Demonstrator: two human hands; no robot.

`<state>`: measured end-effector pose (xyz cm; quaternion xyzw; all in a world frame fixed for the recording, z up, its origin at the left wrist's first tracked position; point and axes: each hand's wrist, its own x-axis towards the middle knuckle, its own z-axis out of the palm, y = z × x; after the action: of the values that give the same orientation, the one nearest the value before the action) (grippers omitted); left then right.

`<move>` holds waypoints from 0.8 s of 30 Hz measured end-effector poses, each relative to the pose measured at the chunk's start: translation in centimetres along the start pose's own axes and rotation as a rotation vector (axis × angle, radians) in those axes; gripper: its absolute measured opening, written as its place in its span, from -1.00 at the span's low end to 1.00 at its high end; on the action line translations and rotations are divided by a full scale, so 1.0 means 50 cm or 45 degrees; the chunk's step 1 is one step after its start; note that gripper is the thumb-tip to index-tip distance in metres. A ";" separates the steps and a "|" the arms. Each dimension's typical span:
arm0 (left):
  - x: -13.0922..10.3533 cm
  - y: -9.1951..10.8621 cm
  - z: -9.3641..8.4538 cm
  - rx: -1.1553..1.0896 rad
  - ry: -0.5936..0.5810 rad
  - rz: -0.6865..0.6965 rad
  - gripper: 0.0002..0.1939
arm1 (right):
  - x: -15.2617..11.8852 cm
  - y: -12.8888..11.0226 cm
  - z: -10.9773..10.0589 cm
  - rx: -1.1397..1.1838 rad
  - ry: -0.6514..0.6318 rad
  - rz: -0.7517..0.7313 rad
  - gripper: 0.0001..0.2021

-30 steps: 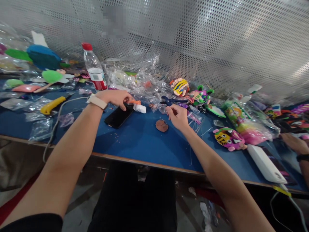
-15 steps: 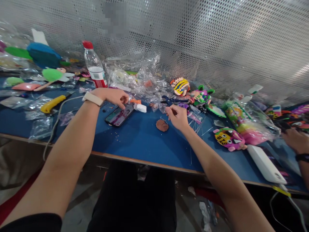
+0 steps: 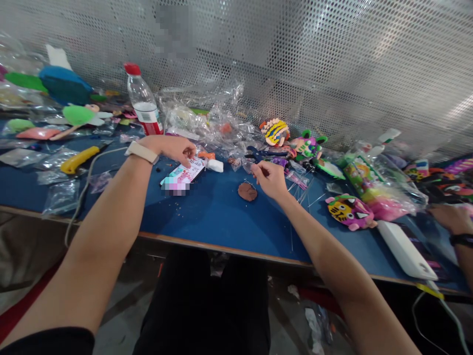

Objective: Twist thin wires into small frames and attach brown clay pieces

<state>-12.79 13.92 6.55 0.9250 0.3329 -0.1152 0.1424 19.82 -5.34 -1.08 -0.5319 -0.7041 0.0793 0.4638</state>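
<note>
My left hand (image 3: pixel 179 149) hangs over the top end of a phone (image 3: pixel 182 176), fingers curled and the index finger pointing down at its lit screen. Whether the curled fingers hold anything is hidden. To the right, my right hand (image 3: pixel 270 177) has thumb and index finger pinched together; anything between the fingertips is too small to make out. Just left of that hand, a flat brown clay disc (image 3: pixel 247 192) lies on the blue table (image 3: pixel 218 222). A small white block (image 3: pixel 215 165) and an orange piece (image 3: pixel 207 155) rest beside the phone.
Behind the hands are a red-capped bottle (image 3: pixel 143 103), clear plastic bags and dark pliers (image 3: pixel 256 154). A yellow cutter (image 3: pixel 79 159) lies left. Right are a colourful clay face (image 3: pixel 349 212), a white power bank (image 3: pixel 406 251) and another person's hand (image 3: pixel 449 217).
The phone's screen has turned from a dim picture to a bright one with a clock. My hands have hardly moved; the view has shifted very slightly.
</note>
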 end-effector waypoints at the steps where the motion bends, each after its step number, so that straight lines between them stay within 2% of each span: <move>1: 0.000 0.002 0.000 0.004 -0.004 -0.013 -0.60 | 0.000 0.000 0.000 -0.001 -0.004 0.003 -0.30; 9: 0.001 -0.003 -0.001 0.003 0.021 -0.013 -0.68 | -0.001 0.004 0.002 -0.001 -0.007 0.011 -0.30; 14: 0.012 -0.021 0.008 0.019 0.094 -0.186 -0.60 | -0.001 0.008 0.005 0.022 -0.012 0.018 -0.30; 20: 0.012 0.016 0.031 0.021 0.006 -0.446 -0.35 | 0.000 0.010 0.007 0.031 -0.036 0.039 -0.30; 24: 0.019 0.034 0.052 0.024 0.147 -0.387 -0.29 | 0.000 0.010 0.007 0.033 -0.035 0.029 -0.31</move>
<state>-11.28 12.35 4.15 0.8703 0.4757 -0.0851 0.0954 19.91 -4.99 -1.57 -0.5327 -0.7031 0.1008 0.4601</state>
